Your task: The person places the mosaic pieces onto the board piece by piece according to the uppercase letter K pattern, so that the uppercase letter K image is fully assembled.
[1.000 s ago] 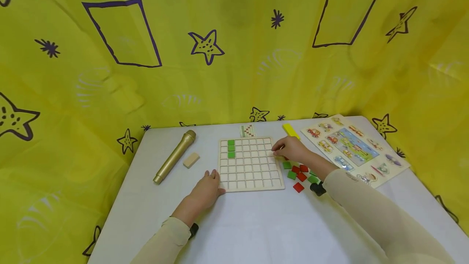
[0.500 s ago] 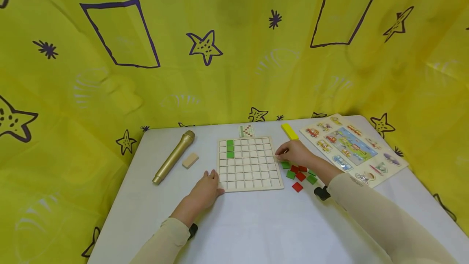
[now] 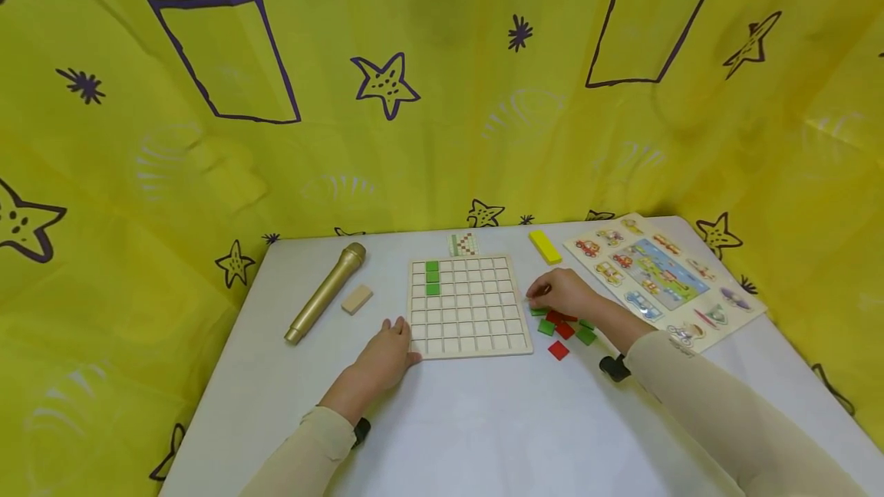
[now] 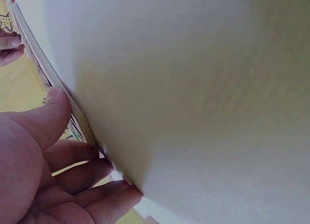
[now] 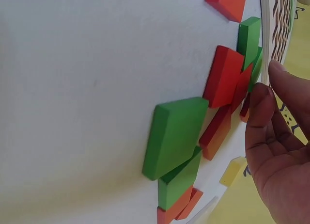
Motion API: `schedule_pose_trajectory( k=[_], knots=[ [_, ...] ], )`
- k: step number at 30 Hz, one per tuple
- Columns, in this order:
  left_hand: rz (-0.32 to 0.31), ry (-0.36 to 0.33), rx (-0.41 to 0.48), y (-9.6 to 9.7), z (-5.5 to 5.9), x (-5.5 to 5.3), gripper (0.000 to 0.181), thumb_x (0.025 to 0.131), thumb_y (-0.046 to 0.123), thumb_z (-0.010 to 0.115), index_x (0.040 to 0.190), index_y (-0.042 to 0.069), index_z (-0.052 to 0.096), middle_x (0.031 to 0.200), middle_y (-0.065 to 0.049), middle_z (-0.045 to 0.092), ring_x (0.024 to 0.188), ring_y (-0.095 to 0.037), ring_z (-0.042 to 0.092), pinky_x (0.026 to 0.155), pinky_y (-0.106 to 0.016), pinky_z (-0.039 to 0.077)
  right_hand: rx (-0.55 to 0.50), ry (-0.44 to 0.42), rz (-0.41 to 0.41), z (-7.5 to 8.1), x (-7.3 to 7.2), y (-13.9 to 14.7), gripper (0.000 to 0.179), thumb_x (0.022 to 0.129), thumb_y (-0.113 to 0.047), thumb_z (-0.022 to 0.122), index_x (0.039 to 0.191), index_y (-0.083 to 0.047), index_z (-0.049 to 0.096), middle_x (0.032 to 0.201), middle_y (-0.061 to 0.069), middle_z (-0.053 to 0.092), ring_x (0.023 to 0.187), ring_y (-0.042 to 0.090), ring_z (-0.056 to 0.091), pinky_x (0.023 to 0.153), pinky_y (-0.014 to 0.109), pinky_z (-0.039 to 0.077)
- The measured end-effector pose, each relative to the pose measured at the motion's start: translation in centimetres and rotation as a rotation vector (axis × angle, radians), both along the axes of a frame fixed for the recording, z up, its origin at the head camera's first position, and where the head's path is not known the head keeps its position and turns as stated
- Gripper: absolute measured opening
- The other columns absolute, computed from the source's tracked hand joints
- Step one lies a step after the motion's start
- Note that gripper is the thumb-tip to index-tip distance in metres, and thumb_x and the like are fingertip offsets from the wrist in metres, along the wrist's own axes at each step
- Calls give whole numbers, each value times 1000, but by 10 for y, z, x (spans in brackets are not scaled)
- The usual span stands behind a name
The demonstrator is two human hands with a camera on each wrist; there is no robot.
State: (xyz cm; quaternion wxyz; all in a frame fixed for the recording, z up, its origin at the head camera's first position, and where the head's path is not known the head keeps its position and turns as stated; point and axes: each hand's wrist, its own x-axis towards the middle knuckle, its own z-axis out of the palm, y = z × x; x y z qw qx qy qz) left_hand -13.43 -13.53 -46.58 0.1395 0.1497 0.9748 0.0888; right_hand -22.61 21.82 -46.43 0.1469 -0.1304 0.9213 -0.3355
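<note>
A pale wooden grid board (image 3: 470, 313) lies mid-table, with several green tiles (image 3: 432, 278) in one column at its upper left. My left hand (image 3: 387, 353) rests at the board's near left corner, the thumb on the front edge and the fingers beside the left edge. Red and green tiles (image 3: 545, 327) lie loose right of the board. Over their far end is my right hand (image 3: 562, 294), its fingers loosely bent. In the right wrist view, a green tile (image 5: 175, 136) lies nearest the camera; no tile shows between my thumb and index finger.
A small pattern card (image 3: 463, 244) sits behind the board and a yellow block (image 3: 545, 247) behind the tiles. A vehicle picture puzzle (image 3: 663, 278) fills the right side. On the left lie a gold microphone (image 3: 324, 294) and a wooden block (image 3: 357, 299). A yellow curtain (image 3: 442, 136) backs the table.
My right hand has moved from the board's right edge a little right and nearer, over the loose tiles. The left hand stays at the board's corner.
</note>
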Motion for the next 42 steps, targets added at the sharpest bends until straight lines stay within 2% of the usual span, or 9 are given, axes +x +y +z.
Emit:
schedule_pose_trajectory(
  k=[6, 15, 29, 37, 42],
  knots=[
    [-4, 9, -6, -1, 0, -1, 71, 99, 32, 63, 144, -17, 39, 151, -32, 39, 140, -50, 35, 110, -50, 39, 8, -38, 16, 1, 2, 4, 16, 89, -12, 78, 103, -5, 77, 100, 5, 73, 90, 19, 63, 81, 36, 54],
    [-11, 13, 9, 0, 0, -1, 70, 99, 31, 64, 143, -18, 40, 149, -33, 41, 139, -51, 36, 110, -51, 40, 42, -71, 42, 5, 5, 3, 17, 88, -7, 78, 104, -5, 77, 99, 5, 73, 91, 21, 60, 83, 36, 54],
    [-17, 13, 6, -1, -1, -1, 69, 99, 31, 63, 143, -18, 41, 149, -33, 40, 139, -51, 36, 110, -50, 39, 63, -34, 79, 6, 2, 1, 9, 87, -7, 79, 95, -11, 79, 93, 0, 73, 89, 20, 60, 85, 38, 51],
    [-9, 15, 14, -1, -1, -1, 69, 99, 30, 64, 143, -18, 41, 149, -33, 41, 139, -51, 36, 110, -50, 39, 12, -37, 42, 9, -6, 4, 7, 90, -8, 76, 94, -11, 80, 95, 2, 74, 78, 16, 61, 71, 31, 53],
    [1, 11, 15, -1, -1, -1, 70, 98, 30, 64, 143, -18, 41, 150, -32, 40, 140, -50, 36, 111, -50, 38, -2, -23, 23, 16, -8, 0, 8, 92, -8, 74, 97, -10, 80, 101, 5, 75, 80, 16, 62, 72, 31, 53]
  ],
)
